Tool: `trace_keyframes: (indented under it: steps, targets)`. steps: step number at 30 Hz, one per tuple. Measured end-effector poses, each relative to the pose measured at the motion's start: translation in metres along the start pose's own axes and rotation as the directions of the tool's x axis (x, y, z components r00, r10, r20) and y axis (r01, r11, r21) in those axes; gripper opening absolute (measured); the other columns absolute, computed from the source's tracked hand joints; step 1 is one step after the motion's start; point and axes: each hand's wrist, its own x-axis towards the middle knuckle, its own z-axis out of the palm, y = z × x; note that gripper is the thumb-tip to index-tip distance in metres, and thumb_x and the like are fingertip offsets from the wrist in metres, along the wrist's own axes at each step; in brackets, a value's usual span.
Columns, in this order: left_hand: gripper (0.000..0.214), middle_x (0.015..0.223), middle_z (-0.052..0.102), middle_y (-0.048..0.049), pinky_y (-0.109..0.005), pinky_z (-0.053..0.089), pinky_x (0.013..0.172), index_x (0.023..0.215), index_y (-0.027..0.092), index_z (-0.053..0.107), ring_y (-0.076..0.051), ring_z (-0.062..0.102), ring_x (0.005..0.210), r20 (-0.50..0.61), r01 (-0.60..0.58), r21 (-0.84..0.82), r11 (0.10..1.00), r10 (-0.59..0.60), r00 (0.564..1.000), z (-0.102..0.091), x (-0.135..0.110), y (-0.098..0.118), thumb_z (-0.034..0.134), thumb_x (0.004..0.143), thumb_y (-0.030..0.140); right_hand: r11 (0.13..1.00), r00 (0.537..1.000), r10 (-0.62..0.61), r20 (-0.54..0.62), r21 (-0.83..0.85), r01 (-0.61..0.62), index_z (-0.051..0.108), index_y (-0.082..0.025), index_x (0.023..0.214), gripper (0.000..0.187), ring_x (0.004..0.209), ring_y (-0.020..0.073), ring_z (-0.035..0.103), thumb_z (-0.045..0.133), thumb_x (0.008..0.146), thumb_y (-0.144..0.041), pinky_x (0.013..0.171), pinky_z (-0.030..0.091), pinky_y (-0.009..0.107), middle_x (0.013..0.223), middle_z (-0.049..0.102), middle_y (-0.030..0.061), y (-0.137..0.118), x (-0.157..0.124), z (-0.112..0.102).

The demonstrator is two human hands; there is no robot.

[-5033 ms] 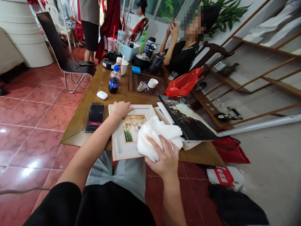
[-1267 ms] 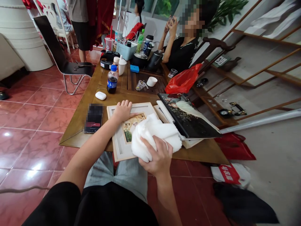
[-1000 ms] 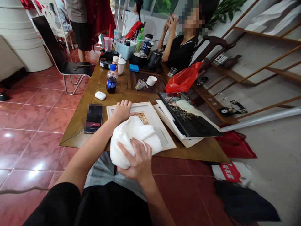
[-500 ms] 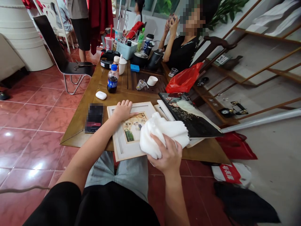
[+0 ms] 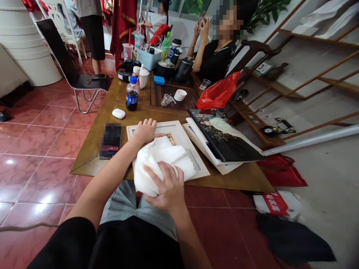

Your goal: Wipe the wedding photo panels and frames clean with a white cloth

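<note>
The right grip (image 5: 164,185) is closed around a bunched white cloth (image 5: 158,164), its fingers curled over the cloth and pressing it against the near part of a wood-edged picture frame (image 5: 182,144). The cloth hides most of the framed photo (image 5: 169,139), and only a small corner shows past its far edge. The left grip (image 5: 146,131) is spread palm down on the far left of the same frame, with its fingers apart and its thumb stretched right along the white mat.

The frame lies flat and slightly skewed on a wooden counter (image 5: 92,158), with its near edge over the counter's near side and the person's grey shorts (image 5: 137,201) just below. Just right of the frame, a dark photo album (image 5: 224,140) showing a white gown rests tilted on pale boards (image 5: 202,149). Just left of the frame lies a phone (image 5: 110,141) with a blurred screen.

Farther along the counter are a white earbud case (image 5: 119,113), a cola bottle with a blue cap (image 5: 132,93), a white cup (image 5: 180,95) and a blue basket crammed with odds and ends (image 5: 148,59). A red plastic bag (image 5: 217,91) sits at the far right edge, near a seated person in a black top (image 5: 215,59) whose hands are raised.
</note>
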Motion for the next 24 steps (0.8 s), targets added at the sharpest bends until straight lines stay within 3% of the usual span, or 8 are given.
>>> trace_keyframes:
  steps: [5, 15, 18, 24]
  targets:
    - [0.072, 0.138, 0.06, -0.0237, -0.043, 0.042, 0.1, 0.136, 0.009, 0.054, -0.036, 0.056, 0.127, 0.001, -0.003, -0.003, 1.0, 0.003, 1.0, 0.0, 0.001, 0.0, 0.026, 0.104, 0.067, 1.0, 1.0, -0.001, 0.028, 0.018, 0.001, 0.063, -0.033, 0.141, 0.068, 0.12, 0.0343, 0.057, 0.067, 0.079, -0.06, 0.106, 0.034, 0.049, 0.134, 0.063, 0.0111, 0.004, 0.0, 0.0]
    - [0.074, 0.138, 0.061, -0.0237, -0.043, 0.042, 0.1, 0.136, 0.01, 0.054, -0.037, 0.056, 0.126, -0.019, 0.009, -0.012, 1.0, -0.01, 1.0, 0.004, 0.0, -0.002, 0.026, 0.102, 0.07, 0.983, 0.993, 0.099, -0.057, -0.147, -0.106, 0.061, -0.026, 0.141, 0.059, 0.112, 0.0318, 0.061, 0.062, 0.087, -0.05, 0.097, 0.039, 0.043, 0.128, 0.064, 0.0121, 0.063, -0.013, -0.017]
    - [0.074, 0.138, 0.061, -0.0237, -0.043, 0.042, 0.1, 0.136, 0.01, 0.054, -0.036, 0.056, 0.126, -0.017, 0.013, -0.012, 1.0, -0.013, 1.0, 0.003, 0.0, 0.0, 0.026, 0.103, 0.069, 0.982, 0.993, 0.105, -0.05, -0.152, -0.111, 0.063, -0.025, 0.138, 0.057, 0.113, 0.033, 0.061, 0.061, 0.087, -0.051, 0.098, 0.037, 0.046, 0.128, 0.064, 0.0137, 0.056, -0.012, -0.017]
    - [0.072, 0.138, 0.06, -0.0237, -0.044, 0.041, 0.1, 0.137, 0.011, 0.053, -0.037, 0.056, 0.127, -0.009, 0.015, -0.007, 1.0, -0.015, 1.0, 0.001, 0.0, 0.001, 0.026, 0.103, 0.068, 0.999, 0.997, 0.044, 0.059, -0.024, -0.042, 0.063, -0.03, 0.139, 0.063, 0.12, 0.035, 0.057, 0.064, 0.082, -0.058, 0.104, 0.034, 0.05, 0.131, 0.063, 0.0124, 0.016, 0.002, -0.008]
